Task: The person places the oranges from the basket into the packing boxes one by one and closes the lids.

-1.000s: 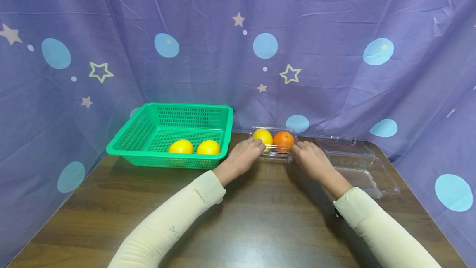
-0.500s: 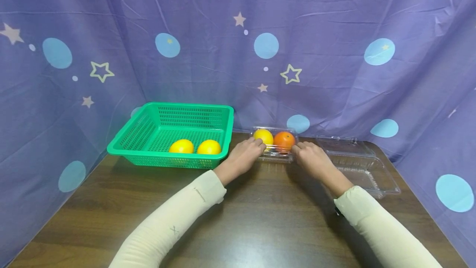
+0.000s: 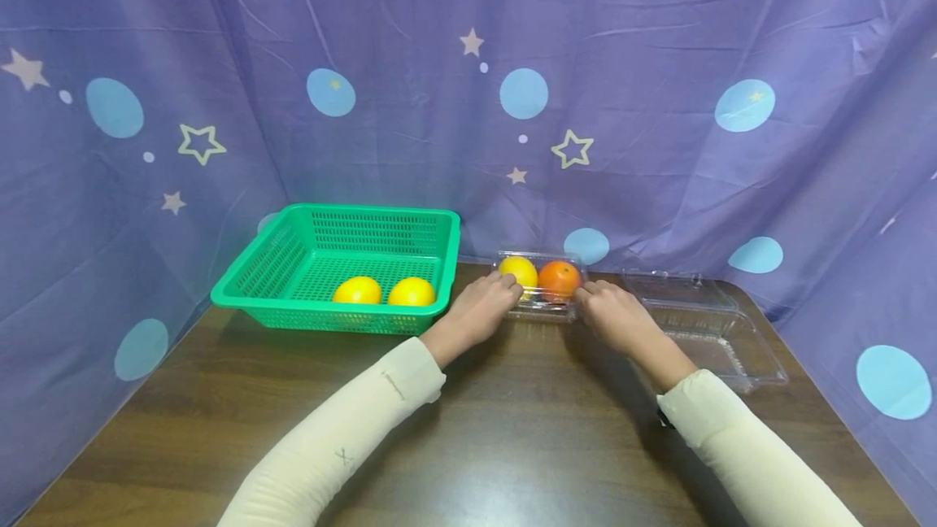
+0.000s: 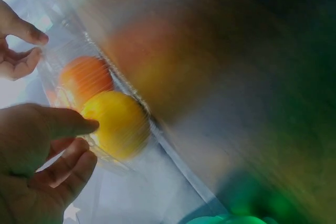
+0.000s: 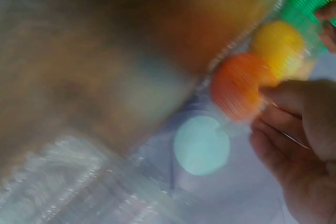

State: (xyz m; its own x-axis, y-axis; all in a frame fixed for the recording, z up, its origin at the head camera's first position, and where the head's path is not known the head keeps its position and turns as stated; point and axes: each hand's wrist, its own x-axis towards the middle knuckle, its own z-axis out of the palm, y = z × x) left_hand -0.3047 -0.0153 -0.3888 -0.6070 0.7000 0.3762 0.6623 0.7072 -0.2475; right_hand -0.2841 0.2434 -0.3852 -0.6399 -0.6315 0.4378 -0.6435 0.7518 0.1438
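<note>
A clear plastic clamshell container (image 3: pixel 543 315) sits at the back of the table, holding a yellow fruit (image 3: pixel 516 270) on the left and an orange-coloured fruit (image 3: pixel 560 278) on the right. At its left front corner, my left hand (image 3: pixel 479 307) pinches the plastic edge between thumb and fingers. My right hand (image 3: pixel 616 317) does the same at the right front corner. Seen from the left wrist, the thumb lies right by the yellow fruit (image 4: pixel 119 125), behind the plastic. The right wrist view has the right thumb overlapping the orange fruit (image 5: pixel 239 87).
A green perforated basket (image 3: pixel 329 307) stands to the left, with two yellow fruits (image 3: pixel 356 290) near its front wall. Right of my right hand lies a second clear container (image 3: pixel 721 348), its lid folded back. A purple star-patterned curtain (image 3: pixel 410 153) rises behind the wooden table (image 3: pixel 483 446).
Both hands stay at the container's front corners, and the fruits have not moved. Only a slight shift of the head view shows.
</note>
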